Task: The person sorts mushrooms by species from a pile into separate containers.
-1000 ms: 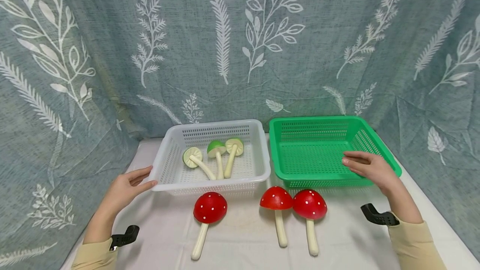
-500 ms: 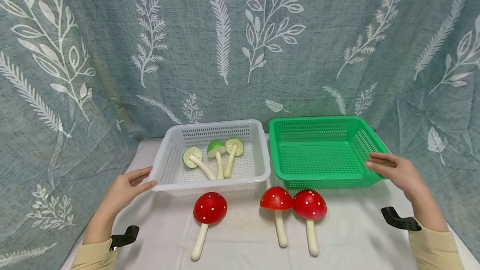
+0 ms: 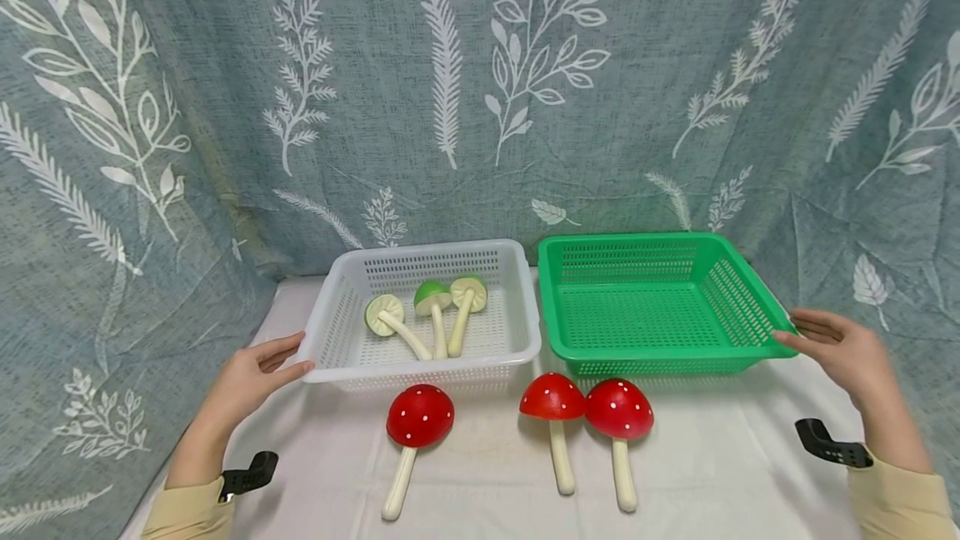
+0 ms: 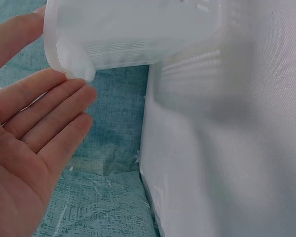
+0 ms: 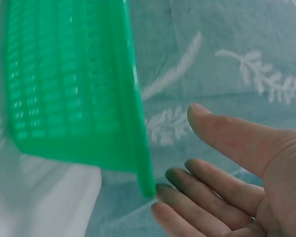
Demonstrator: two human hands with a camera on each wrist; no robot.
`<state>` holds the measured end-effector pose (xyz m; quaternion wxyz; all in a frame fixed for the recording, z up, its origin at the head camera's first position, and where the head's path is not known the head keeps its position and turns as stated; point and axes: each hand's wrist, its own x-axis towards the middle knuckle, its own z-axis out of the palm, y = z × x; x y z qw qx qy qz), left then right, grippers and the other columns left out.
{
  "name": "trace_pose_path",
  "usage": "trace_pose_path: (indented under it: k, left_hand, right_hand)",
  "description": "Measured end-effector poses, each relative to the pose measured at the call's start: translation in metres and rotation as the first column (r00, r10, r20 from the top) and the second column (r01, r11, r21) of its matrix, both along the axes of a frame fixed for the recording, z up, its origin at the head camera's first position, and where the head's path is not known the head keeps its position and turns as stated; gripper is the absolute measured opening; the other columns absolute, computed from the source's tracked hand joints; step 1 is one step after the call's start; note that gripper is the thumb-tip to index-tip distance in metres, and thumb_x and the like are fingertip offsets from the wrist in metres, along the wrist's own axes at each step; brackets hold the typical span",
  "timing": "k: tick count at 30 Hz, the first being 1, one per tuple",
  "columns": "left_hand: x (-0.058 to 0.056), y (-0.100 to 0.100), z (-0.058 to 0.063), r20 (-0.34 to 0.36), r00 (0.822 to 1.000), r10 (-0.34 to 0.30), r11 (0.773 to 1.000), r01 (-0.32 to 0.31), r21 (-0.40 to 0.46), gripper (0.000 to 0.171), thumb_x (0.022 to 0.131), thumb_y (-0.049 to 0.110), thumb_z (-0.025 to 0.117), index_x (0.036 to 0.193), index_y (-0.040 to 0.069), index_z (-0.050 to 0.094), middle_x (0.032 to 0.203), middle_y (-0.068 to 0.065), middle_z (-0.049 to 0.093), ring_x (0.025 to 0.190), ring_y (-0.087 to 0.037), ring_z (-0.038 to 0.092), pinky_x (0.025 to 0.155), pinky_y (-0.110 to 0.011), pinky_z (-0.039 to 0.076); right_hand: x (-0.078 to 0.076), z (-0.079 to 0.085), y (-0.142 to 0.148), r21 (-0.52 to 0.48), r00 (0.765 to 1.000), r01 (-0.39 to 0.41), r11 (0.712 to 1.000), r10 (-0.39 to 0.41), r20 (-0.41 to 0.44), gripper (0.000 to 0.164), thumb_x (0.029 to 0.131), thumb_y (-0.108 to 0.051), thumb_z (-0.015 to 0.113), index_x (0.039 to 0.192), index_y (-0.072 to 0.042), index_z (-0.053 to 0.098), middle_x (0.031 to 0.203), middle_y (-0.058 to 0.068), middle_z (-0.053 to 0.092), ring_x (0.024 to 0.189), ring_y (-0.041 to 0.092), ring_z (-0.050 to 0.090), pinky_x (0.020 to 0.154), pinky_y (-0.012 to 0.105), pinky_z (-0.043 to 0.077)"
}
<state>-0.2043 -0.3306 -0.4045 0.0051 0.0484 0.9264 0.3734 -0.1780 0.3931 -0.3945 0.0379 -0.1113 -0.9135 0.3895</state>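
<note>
In the head view, a white basket (image 3: 420, 369) holds three green-capped mushrooms (image 3: 432, 298) with pale stems. My left hand (image 3: 251, 373) is at its front left corner, thumb and fingers extended. In the left wrist view, the fingertips (image 4: 81, 86) meet the underside of the basket's rim; the thumb tip is hidden behind it. Right of that basket stands a green basket (image 3: 645, 352) with nothing in it. My right hand (image 3: 847, 357) is beside its right rim, fingers loosely extended. In the right wrist view, the thumb (image 5: 222, 131) stands apart from the rim.
Three red-capped, white-dotted mushrooms lie on the white cloth before the baskets: a left one (image 3: 421, 415), a middle one (image 3: 552, 397) and a right one (image 3: 619, 408). A leaf-patterned blue-grey curtain (image 3: 450, 107) hangs behind and at both sides.
My right hand has moved right, from over the green basket to the outside of its right rim. The left hand, baskets and mushrooms have stayed put.
</note>
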Motion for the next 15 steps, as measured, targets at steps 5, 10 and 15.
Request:
trace_pose_path:
  k: [5, 10, 15]
  left_hand:
    - [0.000, 0.000, -0.001, -0.002, 1.000, -0.002, 1.000, 0.001, -0.002, 0.070, 0.089, 0.045, 0.063, 0.143, 0.006, 0.042, 0.143, -0.019, 0.044, 0.129, -0.040, 0.043, 0.097, -0.047, 0.047]
    - [0.000, 0.000, -0.001, -0.004, 1.000, 0.000, 1.000, 0.000, -0.005, 0.070, 0.089, 0.046, 0.063, 0.143, 0.006, 0.043, 0.144, -0.019, 0.044, 0.129, -0.040, 0.044, 0.096, -0.047, 0.047]
    - [0.000, -0.001, -0.001, 0.001, 1.000, -0.003, 1.000, 0.003, -0.010, 0.070, 0.089, 0.046, 0.062, 0.144, 0.007, 0.042, 0.144, -0.018, 0.044, 0.129, -0.039, 0.044, 0.095, -0.044, 0.049]
  right_hand:
    - [0.001, -0.007, 0.010, 0.024, 0.999, -0.008, 1.000, 0.007, 0.047, 0.090, 0.089, -0.054, 0.059, 0.148, 0.003, 0.023, 0.145, 0.034, 0.030, 0.127, 0.057, 0.030, 0.091, 0.067, 0.037]
    - [0.002, -0.010, 0.015, 0.031, 0.990, -0.086, 0.996, 0.082, 0.112, 0.092, 0.089, -0.055, 0.058, 0.150, 0.002, 0.018, 0.143, 0.035, 0.029, 0.127, 0.058, 0.028, 0.089, 0.067, 0.038]
    - [0.001, -0.010, 0.017, 0.049, 0.982, -0.128, 0.991, 0.120, 0.149, 0.094, 0.089, -0.054, 0.058, 0.151, 0.002, 0.015, 0.142, 0.038, 0.029, 0.126, 0.059, 0.030, 0.087, 0.065, 0.041]
